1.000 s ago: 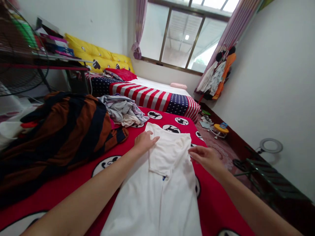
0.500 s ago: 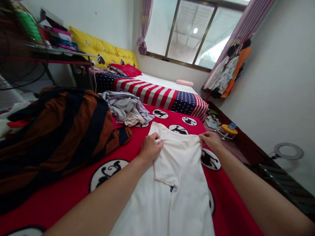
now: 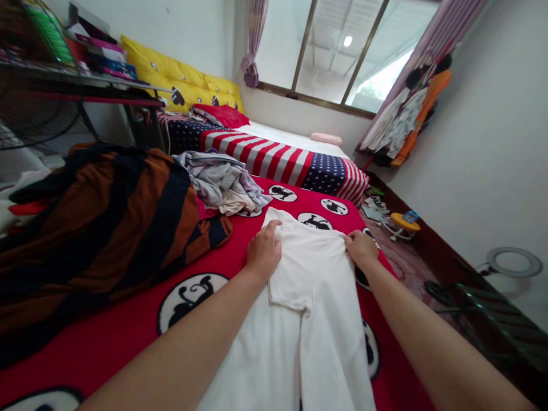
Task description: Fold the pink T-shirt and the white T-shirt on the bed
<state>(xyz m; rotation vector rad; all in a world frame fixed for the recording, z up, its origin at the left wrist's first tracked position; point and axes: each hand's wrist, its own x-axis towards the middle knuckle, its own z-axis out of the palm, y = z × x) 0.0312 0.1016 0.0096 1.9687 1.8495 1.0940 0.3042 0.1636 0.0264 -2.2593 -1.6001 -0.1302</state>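
A pair of white trousers (image 3: 317,268) lies on the red blanket in front of me, its waist edge pointing away. A short, hemmed piece of the same white cloth lies over its left side. My left hand (image 3: 264,251) rests at the left edge near the waist, its index finger stretched and apart from the other fingers, touching the cloth. At the right waist corner, my right hand (image 3: 361,249) pinches the fabric between thumb and fingers. Both forearms reach in from the bottom.
Under the trousers is a red blanket (image 3: 192,337) with round cat prints. Left lie a brown-and-navy striped cloth (image 3: 141,211) and a pile of grey clothes (image 3: 222,180). A fan (image 3: 38,108) stands far left. A bed (image 3: 274,160) lies beyond; a yellow stool (image 3: 405,222) stands right.
My left hand has loosened its pinch on the cloth and its index finger has stretched forward. My right hand keeps hold of the corner. The white cloth lies smoother. The view has shifted slightly.
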